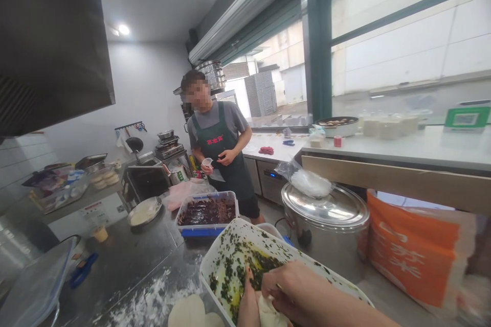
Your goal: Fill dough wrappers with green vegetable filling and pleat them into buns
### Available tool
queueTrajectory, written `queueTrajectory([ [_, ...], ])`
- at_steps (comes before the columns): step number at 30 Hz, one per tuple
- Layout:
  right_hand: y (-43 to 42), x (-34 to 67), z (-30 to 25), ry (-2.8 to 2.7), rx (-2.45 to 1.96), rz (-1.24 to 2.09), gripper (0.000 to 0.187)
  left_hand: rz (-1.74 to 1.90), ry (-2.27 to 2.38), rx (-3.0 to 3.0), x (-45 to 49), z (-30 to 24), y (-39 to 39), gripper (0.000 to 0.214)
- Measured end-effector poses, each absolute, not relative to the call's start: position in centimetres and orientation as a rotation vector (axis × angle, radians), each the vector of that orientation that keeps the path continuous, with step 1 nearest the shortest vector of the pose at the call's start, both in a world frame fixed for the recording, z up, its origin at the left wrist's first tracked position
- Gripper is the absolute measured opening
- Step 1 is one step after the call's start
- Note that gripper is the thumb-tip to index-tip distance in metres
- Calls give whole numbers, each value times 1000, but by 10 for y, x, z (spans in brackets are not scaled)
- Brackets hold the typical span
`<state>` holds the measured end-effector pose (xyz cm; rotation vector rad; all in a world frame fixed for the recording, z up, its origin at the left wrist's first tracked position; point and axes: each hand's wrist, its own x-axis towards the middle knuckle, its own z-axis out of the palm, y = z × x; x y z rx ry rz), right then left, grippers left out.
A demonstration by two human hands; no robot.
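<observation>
Toward seven o'clock, scattered flour (pixel 148 294), then dough rounds (pixel 188 311). At six, by the near side of the white tub (pixel 238 230) of chopped green filling (pixel 242 260), cupping a dough piece (pixel 271 312) in the left hand (pixel 249 305); toward five, pinching it with the right hand's (pixel 301 283) bent fingers. Perhaps risking a tear from too hard a pinch, or a slip from oily filling.

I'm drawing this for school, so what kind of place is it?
It looks like a kitchen, maybe a food shop's: there's dough on a floury worktop, a tub of chopped greens, and a person wearing an apron.
</observation>
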<state>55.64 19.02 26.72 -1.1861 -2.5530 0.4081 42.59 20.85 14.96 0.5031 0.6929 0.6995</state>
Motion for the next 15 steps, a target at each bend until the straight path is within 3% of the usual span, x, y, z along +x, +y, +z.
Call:
queueTrajectory([
  [5, 192, 557, 268, -2510, -1286, 354, 13, 767, 716, 506, 427, 165, 201, 66],
  [10, 191, 554, 271, -2500, -1234, 384, 12, 665, 838, 492, 425, 168, 202, 75],
  [15, 195, 554, 271, -2458, -1301, 451, 11, 833, 731, 491, 420, 173, 201, 71],
])
